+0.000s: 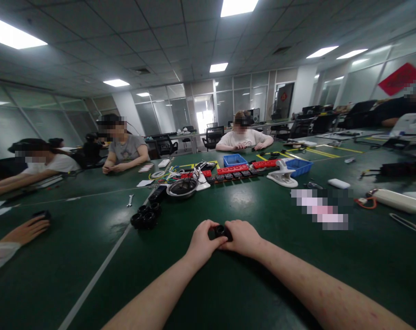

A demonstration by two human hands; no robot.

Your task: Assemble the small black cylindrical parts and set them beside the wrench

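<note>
Both my hands meet around a small black round part with a hollow top (pixel 221 230), low over the green table. My left hand (pixel 204 239) grips its left side, the thumb lying across its front. My right hand (pixel 243 237) is closed on its right side. Fingers cover much of the part, so its exact kind does not show. To the left, a cluster of similar black round parts (pixel 146 216) stands on the table. Beyond it lie a round metal bowl (pixel 182 195) with dark contents and a black handheld device (pixel 157 194).
A wrench (pixel 130 200) lies left of the bowl. Red power strips (pixel 232 169), blue trays (pixel 299 167) and a white clip stand (pixel 282 176) are farther back. A co-worker's hand (pixel 27 230) rests on a dark object at left. Other people sit around the green table (pixel 297 256).
</note>
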